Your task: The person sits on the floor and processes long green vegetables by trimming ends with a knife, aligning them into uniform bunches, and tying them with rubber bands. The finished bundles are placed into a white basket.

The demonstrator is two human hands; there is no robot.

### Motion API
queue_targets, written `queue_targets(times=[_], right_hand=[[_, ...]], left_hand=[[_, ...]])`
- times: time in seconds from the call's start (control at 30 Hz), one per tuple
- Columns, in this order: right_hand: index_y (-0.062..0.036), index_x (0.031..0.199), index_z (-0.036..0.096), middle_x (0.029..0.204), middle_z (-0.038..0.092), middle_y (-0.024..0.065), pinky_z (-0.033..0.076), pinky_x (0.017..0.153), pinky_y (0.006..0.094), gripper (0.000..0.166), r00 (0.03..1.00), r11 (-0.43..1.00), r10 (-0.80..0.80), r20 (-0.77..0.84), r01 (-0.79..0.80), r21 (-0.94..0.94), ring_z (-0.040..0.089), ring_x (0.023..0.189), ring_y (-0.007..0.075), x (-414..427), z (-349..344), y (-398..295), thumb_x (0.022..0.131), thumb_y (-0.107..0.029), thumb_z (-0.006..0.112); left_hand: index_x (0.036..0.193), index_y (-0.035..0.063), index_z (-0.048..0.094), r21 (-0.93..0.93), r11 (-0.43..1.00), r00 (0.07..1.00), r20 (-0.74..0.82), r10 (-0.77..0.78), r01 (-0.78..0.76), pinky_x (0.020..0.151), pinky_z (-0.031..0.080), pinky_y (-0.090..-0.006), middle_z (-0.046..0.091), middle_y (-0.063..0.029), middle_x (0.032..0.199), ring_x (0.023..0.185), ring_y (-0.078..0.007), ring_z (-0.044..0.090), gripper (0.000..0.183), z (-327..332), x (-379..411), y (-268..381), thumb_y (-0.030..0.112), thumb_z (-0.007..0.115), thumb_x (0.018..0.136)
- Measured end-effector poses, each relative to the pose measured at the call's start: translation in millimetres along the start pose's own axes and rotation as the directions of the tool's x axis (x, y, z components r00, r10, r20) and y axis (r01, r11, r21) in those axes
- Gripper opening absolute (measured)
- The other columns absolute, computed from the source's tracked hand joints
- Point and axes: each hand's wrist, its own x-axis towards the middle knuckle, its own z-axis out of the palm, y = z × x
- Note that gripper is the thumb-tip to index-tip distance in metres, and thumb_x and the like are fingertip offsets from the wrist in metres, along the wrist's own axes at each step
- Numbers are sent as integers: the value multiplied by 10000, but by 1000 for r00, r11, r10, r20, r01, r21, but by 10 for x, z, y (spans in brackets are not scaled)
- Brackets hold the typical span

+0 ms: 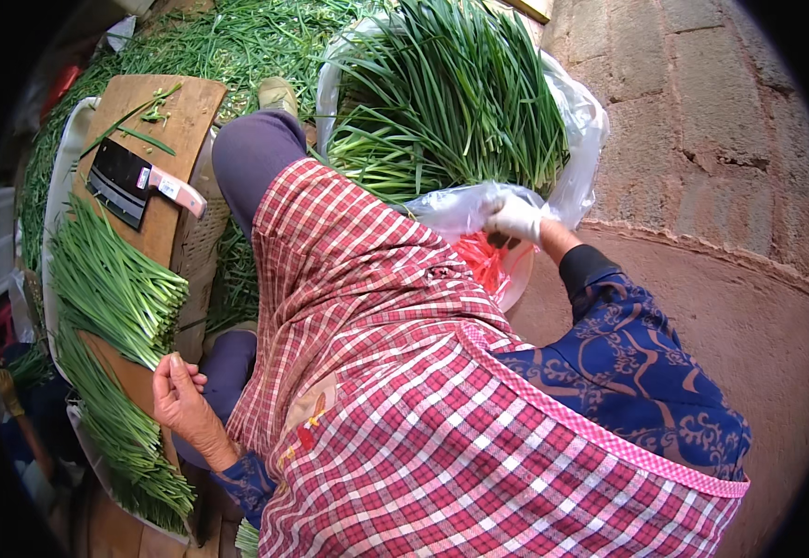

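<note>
My bare left hand [185, 404] is beside the cut ends of a bundle of garlic chives [115, 275], thumb and fingers drawn together. I cannot tell whether a stalk is pinched there. A second layer of chives [125, 432] lies along the same wooden board [195, 94]. My right hand [514, 220], in a whitish glove, is at the edge of a clear plastic liner [446, 209], just above red plastic strips [481, 261]. Its fingertips are partly hidden, so its grip is unclear. A cleaver [122, 185] with a pinkish handle rests on the board.
A plastic-lined container [586, 132] beyond my right hand holds a large heap of long green chives [446, 104]. Loose trimmings [237, 35] cover the floor ahead. A block wall [711, 118] rises at the right. Another person's arm [31, 436] shows at the far left.
</note>
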Motion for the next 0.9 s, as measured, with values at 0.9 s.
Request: queue_targets(times=[0.9], right_hand=[[-56, 778, 622, 881, 599, 85, 473, 756, 378, 111, -8, -372, -896, 445, 563, -738, 570, 893, 257, -1361, 372, -2408, 700, -135, 606]], left_hand=[[1066, -29, 671, -296, 952, 933, 316, 174, -77, 737, 477, -232, 685, -49, 892, 809, -82, 598, 244, 533, -92, 725, 182, 590, 973]])
